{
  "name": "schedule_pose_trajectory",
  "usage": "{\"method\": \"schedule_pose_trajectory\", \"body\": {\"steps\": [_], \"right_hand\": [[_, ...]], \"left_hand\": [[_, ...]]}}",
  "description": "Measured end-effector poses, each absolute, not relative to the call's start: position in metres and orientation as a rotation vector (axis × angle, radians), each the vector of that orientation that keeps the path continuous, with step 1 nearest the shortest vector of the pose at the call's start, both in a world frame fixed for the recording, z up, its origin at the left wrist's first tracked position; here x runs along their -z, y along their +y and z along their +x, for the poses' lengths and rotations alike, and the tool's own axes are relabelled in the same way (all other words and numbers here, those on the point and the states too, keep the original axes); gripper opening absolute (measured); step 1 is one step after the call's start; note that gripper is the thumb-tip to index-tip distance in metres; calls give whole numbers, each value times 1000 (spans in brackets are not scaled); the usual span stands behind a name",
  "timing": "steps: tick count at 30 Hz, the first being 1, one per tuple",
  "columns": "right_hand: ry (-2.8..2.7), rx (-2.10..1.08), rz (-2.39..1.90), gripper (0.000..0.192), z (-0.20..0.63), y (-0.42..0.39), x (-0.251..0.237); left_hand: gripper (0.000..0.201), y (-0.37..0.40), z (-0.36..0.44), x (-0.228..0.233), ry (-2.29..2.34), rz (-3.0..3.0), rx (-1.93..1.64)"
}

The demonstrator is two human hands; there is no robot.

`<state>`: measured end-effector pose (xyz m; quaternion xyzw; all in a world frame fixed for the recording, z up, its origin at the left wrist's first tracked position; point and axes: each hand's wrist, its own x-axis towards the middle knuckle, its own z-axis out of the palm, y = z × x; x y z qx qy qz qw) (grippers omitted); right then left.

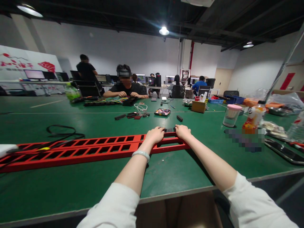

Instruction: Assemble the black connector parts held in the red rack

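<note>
White sleeves, pale bracelet on left wrist

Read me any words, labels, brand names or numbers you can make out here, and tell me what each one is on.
No text can be read.
Wall banner: red characters, too blurred to read.
Bottle: printed label, too small to read.
Monitors: screen content, too small.
Red slotted rail under the left hand and right hand: no marking visible.

long slotted metal rail: red | flat table top: green | small block: black | wrist bangle: pale green-white
</note>
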<state>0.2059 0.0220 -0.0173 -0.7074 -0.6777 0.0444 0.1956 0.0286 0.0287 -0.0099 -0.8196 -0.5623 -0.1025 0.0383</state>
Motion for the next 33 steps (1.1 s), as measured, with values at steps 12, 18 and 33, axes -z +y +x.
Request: {"method": "schedule_pose_trajectory", "body": {"steps": [12, 18, 33], "right_hand": [[-2302, 86, -1606, 37, 200, 14, 13], [-2283, 19, -1705, 39, 198, 13, 12], [-2325, -19, -1614, 37, 200, 17, 15]], "left_hand": [[36, 26, 29, 11, -1677, -2509, 514], [36, 23, 30, 7, -1705, -2498, 439], [38, 22, 30, 8, -1678, -2540, 369]]}}
